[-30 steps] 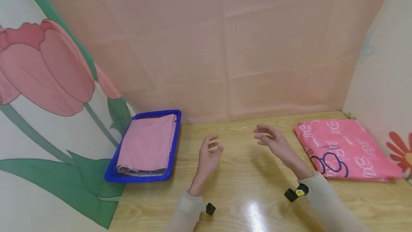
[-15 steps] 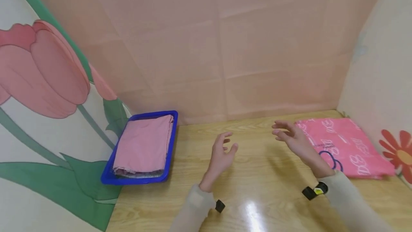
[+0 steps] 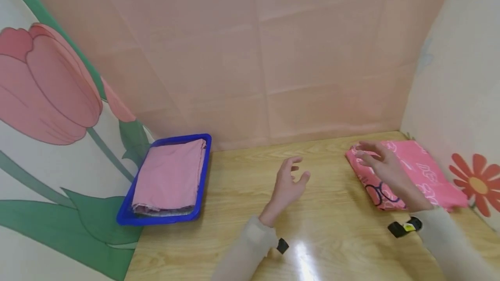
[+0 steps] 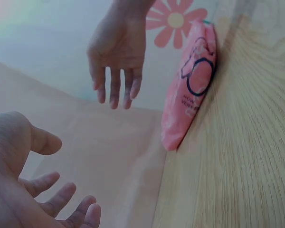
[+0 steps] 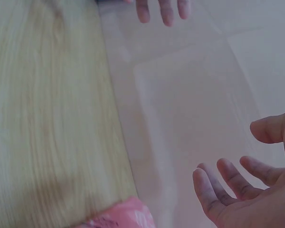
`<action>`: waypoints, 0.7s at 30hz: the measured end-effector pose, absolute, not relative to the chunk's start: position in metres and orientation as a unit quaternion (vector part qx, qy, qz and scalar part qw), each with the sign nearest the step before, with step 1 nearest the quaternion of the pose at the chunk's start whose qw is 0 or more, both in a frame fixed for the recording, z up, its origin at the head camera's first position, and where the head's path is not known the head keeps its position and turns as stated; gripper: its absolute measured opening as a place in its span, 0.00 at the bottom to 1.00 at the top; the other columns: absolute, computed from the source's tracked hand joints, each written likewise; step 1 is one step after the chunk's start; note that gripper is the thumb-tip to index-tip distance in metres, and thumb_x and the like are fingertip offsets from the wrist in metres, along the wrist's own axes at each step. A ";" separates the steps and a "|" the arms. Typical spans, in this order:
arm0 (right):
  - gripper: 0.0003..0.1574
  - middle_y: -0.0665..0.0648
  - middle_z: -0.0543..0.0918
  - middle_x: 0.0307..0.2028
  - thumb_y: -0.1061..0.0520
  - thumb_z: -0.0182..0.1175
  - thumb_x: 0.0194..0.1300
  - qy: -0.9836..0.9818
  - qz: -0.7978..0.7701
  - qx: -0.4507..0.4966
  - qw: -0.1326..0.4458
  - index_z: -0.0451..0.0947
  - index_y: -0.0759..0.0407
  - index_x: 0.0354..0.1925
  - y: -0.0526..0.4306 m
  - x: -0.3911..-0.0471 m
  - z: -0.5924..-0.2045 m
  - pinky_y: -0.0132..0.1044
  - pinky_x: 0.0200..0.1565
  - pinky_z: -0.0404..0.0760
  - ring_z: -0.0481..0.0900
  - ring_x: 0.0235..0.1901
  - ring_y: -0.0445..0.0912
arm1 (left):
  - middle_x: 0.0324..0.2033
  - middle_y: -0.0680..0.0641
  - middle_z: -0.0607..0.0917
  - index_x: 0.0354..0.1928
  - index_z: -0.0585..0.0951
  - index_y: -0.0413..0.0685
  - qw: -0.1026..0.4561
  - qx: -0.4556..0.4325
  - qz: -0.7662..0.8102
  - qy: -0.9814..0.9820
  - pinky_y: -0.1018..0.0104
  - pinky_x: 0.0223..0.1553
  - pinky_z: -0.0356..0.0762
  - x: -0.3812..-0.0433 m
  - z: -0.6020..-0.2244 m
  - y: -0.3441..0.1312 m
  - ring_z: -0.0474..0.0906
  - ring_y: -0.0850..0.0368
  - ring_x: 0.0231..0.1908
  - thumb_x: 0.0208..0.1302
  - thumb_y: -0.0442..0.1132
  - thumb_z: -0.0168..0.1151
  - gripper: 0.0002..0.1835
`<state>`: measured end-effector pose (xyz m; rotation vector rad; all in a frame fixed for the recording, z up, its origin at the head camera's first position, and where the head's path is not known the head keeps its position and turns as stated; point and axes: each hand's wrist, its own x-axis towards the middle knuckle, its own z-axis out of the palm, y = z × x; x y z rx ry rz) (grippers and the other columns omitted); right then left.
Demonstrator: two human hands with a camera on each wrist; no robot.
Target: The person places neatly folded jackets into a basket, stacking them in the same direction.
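Wood-grain table [image 3: 234, 229]: left grip [image 3: 288, 185] and right grip [image 3: 384, 165], both loosely spread, empty; pink packet [image 3: 429, 172] near the right grip. Apparent reach; grasping would require lowering the latter.

The left forearm [image 3: 248, 248] and right forearm [image 3: 453, 240] reach forward; the left grip [image 3: 288, 184] and right grip [image 3: 386, 167] hover well apart, fingers loosely curved, thumbs standing away from them
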<state>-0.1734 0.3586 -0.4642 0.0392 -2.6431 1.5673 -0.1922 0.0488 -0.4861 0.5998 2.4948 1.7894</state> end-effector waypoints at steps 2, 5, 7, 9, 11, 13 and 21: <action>0.44 0.70 0.66 0.75 0.40 0.48 0.85 -0.861 0.508 0.007 0.042 0.53 0.64 0.82 0.372 -0.172 -0.462 0.22 0.46 0.82 0.74 0.50 0.20 | 0.68 0.52 0.78 0.72 0.75 0.57 0.012 0.193 0.573 0.796 0.55 0.60 0.81 -0.192 -0.484 0.059 0.76 0.53 0.63 0.76 0.45 0.66 0.26; 0.43 0.61 0.71 0.70 0.42 0.48 0.86 -0.860 0.506 -0.002 0.063 0.53 0.66 0.83 0.391 -0.172 -0.462 0.22 0.44 0.83 0.76 0.48 0.19 | 0.69 0.55 0.77 0.73 0.74 0.59 0.015 0.199 0.563 0.802 0.58 0.59 0.81 -0.191 -0.483 0.071 0.75 0.56 0.63 0.76 0.46 0.65 0.26; 0.42 0.49 0.74 0.64 0.45 0.48 0.86 -0.858 0.508 0.001 0.075 0.52 0.68 0.83 0.400 -0.171 -0.463 0.21 0.44 0.83 0.76 0.47 0.19 | 0.69 0.58 0.76 0.73 0.74 0.61 0.017 0.202 0.549 0.811 0.63 0.57 0.79 -0.191 -0.483 0.076 0.75 0.58 0.63 0.76 0.47 0.65 0.26; 0.41 0.38 0.74 0.60 0.47 0.49 0.87 -0.857 0.508 0.004 0.088 0.52 0.70 0.82 0.407 -0.168 -0.464 0.20 0.44 0.83 0.78 0.47 0.19 | 0.68 0.60 0.76 0.73 0.74 0.63 0.020 0.203 0.535 0.820 0.67 0.55 0.77 -0.190 -0.486 0.080 0.76 0.58 0.62 0.76 0.48 0.65 0.26; 0.40 0.36 0.75 0.58 0.48 0.49 0.86 -0.861 0.500 0.000 0.094 0.53 0.70 0.82 0.412 -0.165 -0.465 0.20 0.43 0.83 0.78 0.46 0.20 | 0.68 0.61 0.76 0.73 0.74 0.64 0.025 0.201 0.526 0.826 0.69 0.54 0.75 -0.188 -0.490 0.083 0.75 0.61 0.61 0.76 0.48 0.65 0.27; 0.41 0.50 0.78 0.63 0.45 0.49 0.86 -0.873 0.479 -0.019 0.092 0.53 0.67 0.82 0.415 -0.162 -0.467 0.20 0.41 0.82 0.76 0.45 0.19 | 0.68 0.61 0.77 0.73 0.74 0.64 0.027 0.202 0.521 0.829 0.70 0.53 0.75 -0.188 -0.494 0.086 0.75 0.63 0.60 0.75 0.48 0.65 0.26; 0.47 0.78 0.63 0.74 0.35 0.47 0.84 -0.902 0.411 -0.102 0.079 0.46 0.52 0.87 0.444 -0.156 -0.472 0.21 0.34 0.74 0.78 0.57 0.56 | 0.68 0.59 0.76 0.73 0.74 0.63 0.038 0.220 0.505 0.834 0.71 0.51 0.76 -0.190 -0.496 0.112 0.77 0.61 0.60 0.76 0.49 0.64 0.26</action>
